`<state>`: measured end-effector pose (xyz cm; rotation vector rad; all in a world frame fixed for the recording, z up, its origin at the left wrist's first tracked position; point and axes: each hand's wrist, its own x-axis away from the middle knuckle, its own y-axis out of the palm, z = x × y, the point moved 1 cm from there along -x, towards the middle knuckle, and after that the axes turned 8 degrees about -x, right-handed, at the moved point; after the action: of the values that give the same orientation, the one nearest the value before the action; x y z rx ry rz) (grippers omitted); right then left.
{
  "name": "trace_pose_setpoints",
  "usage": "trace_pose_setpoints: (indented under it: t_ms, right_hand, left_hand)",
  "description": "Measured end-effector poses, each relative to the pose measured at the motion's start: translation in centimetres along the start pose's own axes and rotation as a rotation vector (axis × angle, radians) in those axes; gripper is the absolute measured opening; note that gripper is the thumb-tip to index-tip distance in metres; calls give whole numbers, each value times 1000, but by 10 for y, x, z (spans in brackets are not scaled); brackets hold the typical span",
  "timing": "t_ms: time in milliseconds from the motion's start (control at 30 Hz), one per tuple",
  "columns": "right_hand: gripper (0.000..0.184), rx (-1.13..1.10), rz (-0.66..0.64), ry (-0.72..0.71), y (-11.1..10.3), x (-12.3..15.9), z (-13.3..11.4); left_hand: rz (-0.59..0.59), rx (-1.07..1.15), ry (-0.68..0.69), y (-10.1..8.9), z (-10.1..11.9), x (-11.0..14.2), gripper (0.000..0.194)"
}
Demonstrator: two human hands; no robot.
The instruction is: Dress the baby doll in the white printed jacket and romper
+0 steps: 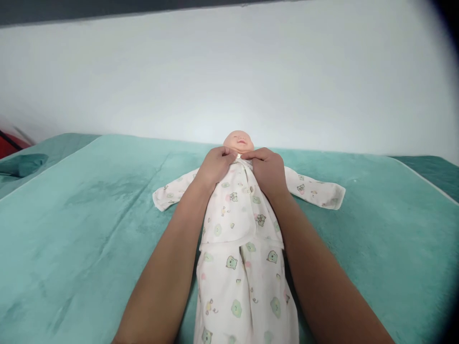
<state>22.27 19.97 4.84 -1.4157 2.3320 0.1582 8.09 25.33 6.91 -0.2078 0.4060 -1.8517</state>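
Note:
A baby doll (239,138) lies on its back, dressed in a white long-sleeved baby shirt (229,210) with a green bear print. Matching trousers (233,296) cover its legs, and both sleeves spread out sideways. At the doll's neck, my left hand (217,165) pinches the left side of the shirt's collar. My right hand (267,169) pinches the collar from the other side, fingertips close to the left ones. A small pale fastening shows between the fingertips. Lower on the chest, the shirt front overlaps and hangs over the trousers' waist.
A teal plush cover (107,215) lies beneath the doll, with creases on the left. Behind it rises a white wall (229,71). Something red (12,145) with a dark strip is at the far left edge, near a bunched green fabric (25,165).

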Motion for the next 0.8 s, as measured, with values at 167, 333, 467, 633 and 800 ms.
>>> trace_pose_setpoints:
  t_ms: [167, 333, 467, 633, 800]
  right_hand:
    - [33, 23, -36, 18, 0, -2, 0]
    - [20, 117, -148, 26, -4, 4, -6]
    - [25, 128, -147, 22, -7, 22, -19]
    - [29, 276, -71, -110, -3, 52, -31]
    - [22, 320, 34, -126, -6, 77, -31]
  left_hand:
    - [36, -20, 93, 1, 1, 0, 15]
    - [115, -50, 195, 3, 2, 2, 19]
    - [181, -111, 216, 5, 3, 16, 19]
    - [189, -96, 266, -1, 5, 44, 20]
    - [109, -167, 282, -5, 8, 57, 20]
